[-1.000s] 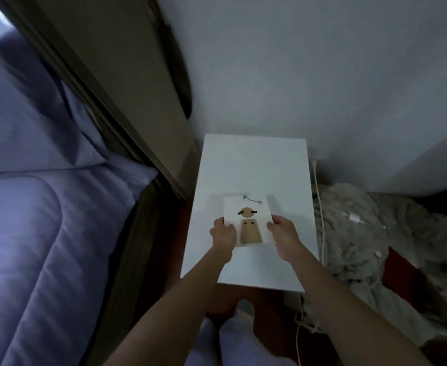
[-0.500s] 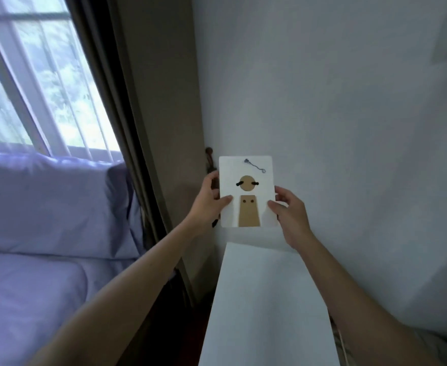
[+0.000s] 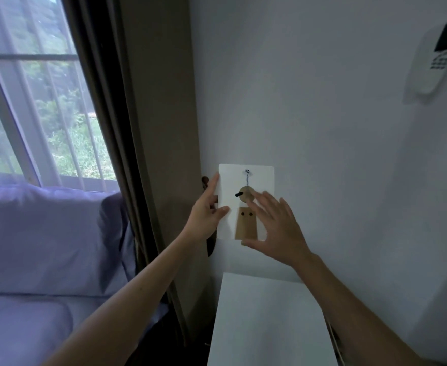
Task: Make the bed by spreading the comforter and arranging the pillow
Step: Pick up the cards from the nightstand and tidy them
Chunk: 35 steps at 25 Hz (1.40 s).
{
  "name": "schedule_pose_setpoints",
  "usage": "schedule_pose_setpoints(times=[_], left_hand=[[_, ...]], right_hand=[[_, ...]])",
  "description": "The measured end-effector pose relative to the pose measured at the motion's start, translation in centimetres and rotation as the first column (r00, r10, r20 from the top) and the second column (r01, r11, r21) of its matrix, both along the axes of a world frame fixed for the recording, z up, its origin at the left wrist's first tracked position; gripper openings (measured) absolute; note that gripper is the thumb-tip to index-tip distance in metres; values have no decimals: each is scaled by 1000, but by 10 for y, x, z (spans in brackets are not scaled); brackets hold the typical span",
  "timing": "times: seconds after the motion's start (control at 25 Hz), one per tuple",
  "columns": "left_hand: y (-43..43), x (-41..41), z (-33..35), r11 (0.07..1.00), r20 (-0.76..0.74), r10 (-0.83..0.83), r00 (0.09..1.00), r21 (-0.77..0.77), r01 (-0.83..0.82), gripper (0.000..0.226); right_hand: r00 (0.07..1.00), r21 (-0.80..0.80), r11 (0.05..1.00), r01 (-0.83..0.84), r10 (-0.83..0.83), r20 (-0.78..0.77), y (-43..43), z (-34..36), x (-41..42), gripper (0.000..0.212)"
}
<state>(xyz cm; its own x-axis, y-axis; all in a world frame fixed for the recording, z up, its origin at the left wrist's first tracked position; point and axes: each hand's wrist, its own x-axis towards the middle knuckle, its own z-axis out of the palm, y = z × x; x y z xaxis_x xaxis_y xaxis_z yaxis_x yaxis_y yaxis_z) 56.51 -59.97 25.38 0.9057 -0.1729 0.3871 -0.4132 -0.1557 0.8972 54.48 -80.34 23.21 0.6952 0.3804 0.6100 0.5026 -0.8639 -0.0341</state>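
Observation:
A lavender pillow leans against the window sill at the left, with the lavender comforter lying smooth below it. A white card with a brown cardboard figure hangs flat on the wall from a small hook by a thread. My left hand pinches the card's left edge, thumb on its front and index finger along the edge. In front of the card's right side my right hand hovers with fingers spread, the thumb near its bottom edge, holding nothing.
A white side table stands against the wall below the card. A brown curtain hangs between bed and wall, beside the window. A remote control sits in a wall holder at upper right.
I lifted the card from the side table up to the wall, and it now hangs from the hook. My right hand has let go and spread open. The view tilted up from the floor.

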Motion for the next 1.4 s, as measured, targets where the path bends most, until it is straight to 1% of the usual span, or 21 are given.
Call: schedule_pose_setpoints(times=[0.04, 0.08, 0.24, 0.36, 0.52, 0.68, 0.76, 0.8, 0.84, 0.88, 0.92, 0.96, 1.0, 1.04, 1.08, 1.12, 1.2, 1.28, 1.32, 1.36, 1.4], left_hand=[[-1, -1, 0, 1000, -6, -7, 1000, -9, 7, 82], [-1, -1, -1, 1000, -13, -14, 1000, -22, 14, 81], [1, 0, -5, 999, -36, -7, 999, -34, 6, 81], [5, 2, -7, 1000, -34, 6, 999, -18, -6, 80], [9, 2, -13, 999, -41, 15, 999, -31, -17, 77], [11, -3, -14, 999, -27, 30, 999, -43, -31, 78], [12, -5, -14, 998, -10, 36, 999, -43, -37, 78], [12, -6, -14, 998, -13, 37, 999, -49, -38, 78], [11, -8, -14, 998, -16, 47, 999, -52, -47, 77], [11, -10, -14, 997, -10, 64, 998, -46, -64, 75], [10, -13, -13, 995, 5, 98, 995, -17, -97, 72], [8, -16, -14, 989, 33, 144, 989, 39, -145, 69], [5, -20, -15, 974, 75, 188, 979, 114, -196, 65], [1, -25, -18, 955, 121, 215, 969, 182, -235, 60], [-4, -30, -20, 937, 163, 227, 960, 232, -261, 55], [-10, -34, -24, 922, 202, 224, 953, 274, -275, 51], [-24, -41, -30, 880, 307, 213, 928, 351, -318, 48], [-35, -45, -37, 804, 448, 212, 868, 425, -416, 52], [-39, -45, -42, 765, 541, 194, 818, 439, -471, 55], [-42, -45, -46, 746, 620, 152, 770, 439, -501, 59], [-45, -46, -50, 730, 679, 106, 726, 443, -521, 63]], right_hand=[[999, -69, 998, 8, -5, 43, -1, -2, 2, 89], [997, -102, 995, 9, -1, 74, -2, -3, 4, 88], [978, -112, 992, -65, 86, 192, -2, -2, 7, 81], [963, -139, 985, -102, 133, 234, -2, 0, 7, 74], [953, -220, 969, -114, 169, 251, -3, -5, 7, 61], [948, -281, 953, -115, 190, 257, 2, -6, 3, 57], [964, -306, 946, -106, 173, 202, 2, -6, 0, 58], [979, -289, 951, -110, 154, 132, 3, -5, -4, 61], [990, -229, 965, -127, 137, 32, 5, -3, -8, 66], [987, -116, 984, -135, 122, -108, 6, 0, -12, 70], [948, 25, 991, -128, 130, -291, 7, 4, -16, 72], [895, 174, 980, -102, 166, -415, 9, 9, -19, 68], [872, 329, 943, -47, 200, -448, 10, 13, -20, 60], [880, 484, 874, 32, 205, -428, 11, 17, -19, 51], [890, 618, 778, 114, 197, -412, 12, 23, -18, 41], [879, 719, 668, 192, 209, -429, 13, 29, -17, 33], [804, 835, 459, 303, 348, -483, 15, 37, -13, 25], [740, 886, 302, 353, 490, -461, 13, 42, -14, 30], [731, 896, 262, 359, 518, -445, 11, 44, -15, 36], [733, 896, 259, 362, 514, -445, 8, 45, -17, 42], [747, 884, 291, 366, 475, -465, 5, 44, -18, 47]])
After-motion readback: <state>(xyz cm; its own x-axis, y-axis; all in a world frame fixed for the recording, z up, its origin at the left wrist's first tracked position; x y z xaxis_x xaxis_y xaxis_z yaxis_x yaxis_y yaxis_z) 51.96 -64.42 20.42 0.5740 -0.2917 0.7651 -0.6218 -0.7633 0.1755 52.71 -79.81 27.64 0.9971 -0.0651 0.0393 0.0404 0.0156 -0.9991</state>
